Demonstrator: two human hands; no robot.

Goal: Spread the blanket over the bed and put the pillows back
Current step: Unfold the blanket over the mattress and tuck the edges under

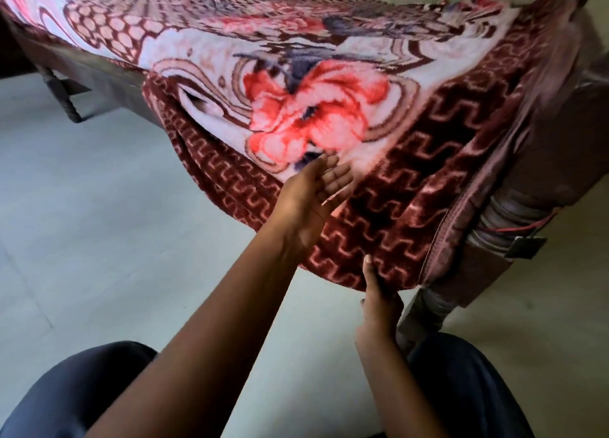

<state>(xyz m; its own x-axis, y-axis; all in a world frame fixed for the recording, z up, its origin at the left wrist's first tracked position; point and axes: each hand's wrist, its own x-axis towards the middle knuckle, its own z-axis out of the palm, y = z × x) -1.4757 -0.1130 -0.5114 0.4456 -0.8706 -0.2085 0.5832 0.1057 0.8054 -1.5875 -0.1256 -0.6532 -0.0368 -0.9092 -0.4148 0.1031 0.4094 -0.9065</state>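
A plush blanket (329, 85) in maroon, pink and white, with a large red flower, lies over the bed and hangs off the near corner. My left hand (313, 194) is open with straight fingers, the palm turned up against the blanket's maroon border below the flower. My right hand (379, 296) grips the blanket's hanging lower edge, thumb on the outside and fingers hidden under the fabric. No pillows are in view.
The wooden bed frame shows a leg (425, 309) at the near corner and another leg (62, 98) at the left. A pale tiled floor (99, 223) lies to the left and right. My knees (82, 388) in dark trousers fill the bottom.
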